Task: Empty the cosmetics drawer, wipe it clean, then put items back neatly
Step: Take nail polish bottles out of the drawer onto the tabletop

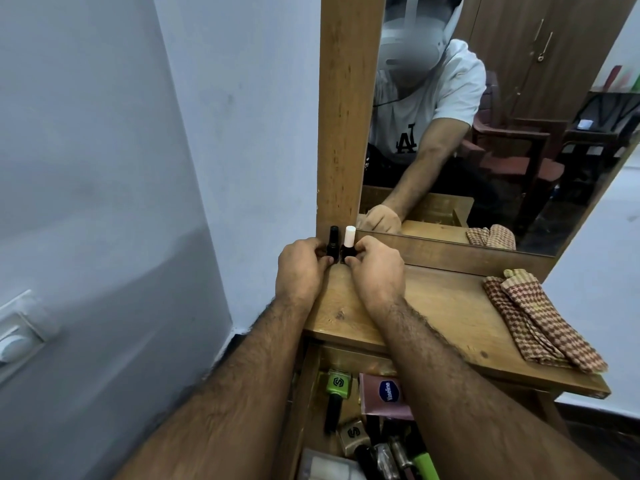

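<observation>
1. Hands: left hand [300, 268] pinches the black-capped bottle [90, 243]; right hand [375, 268] pinches the white-capped bottle [348, 244], at 12 o'clock on the worktop [433, 306].
2. Risk: upright bottles may topple if released carelessly.
3. Drawer [308, 393], 6 o'clock, looks mostly full.
</observation>
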Tool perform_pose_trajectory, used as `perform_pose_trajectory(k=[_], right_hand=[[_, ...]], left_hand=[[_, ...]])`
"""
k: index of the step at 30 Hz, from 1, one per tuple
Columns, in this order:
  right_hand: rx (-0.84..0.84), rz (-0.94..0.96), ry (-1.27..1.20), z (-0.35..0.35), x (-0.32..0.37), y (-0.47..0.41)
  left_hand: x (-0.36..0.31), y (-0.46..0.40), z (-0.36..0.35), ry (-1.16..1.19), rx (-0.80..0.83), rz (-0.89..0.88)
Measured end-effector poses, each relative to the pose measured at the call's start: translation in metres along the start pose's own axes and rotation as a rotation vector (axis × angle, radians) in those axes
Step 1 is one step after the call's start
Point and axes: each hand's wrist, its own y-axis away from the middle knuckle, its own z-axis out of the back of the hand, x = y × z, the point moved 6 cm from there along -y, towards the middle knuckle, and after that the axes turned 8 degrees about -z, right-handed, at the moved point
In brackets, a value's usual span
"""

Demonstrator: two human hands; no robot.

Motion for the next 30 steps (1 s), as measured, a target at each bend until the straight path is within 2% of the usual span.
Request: perform_pose_trajectory(k=[15,30], right_hand=[[0.014,0.146,0.216,-0.001,0.012,0.005],[-0.023,0.134,0.221,-0.002,0.011,0.003]], left_hand=[[-0.003,0.0,0.004,-0.142,-0.029,-0.016],[-0.003,0.0,0.004,-0.185,-0.029,0.004]])
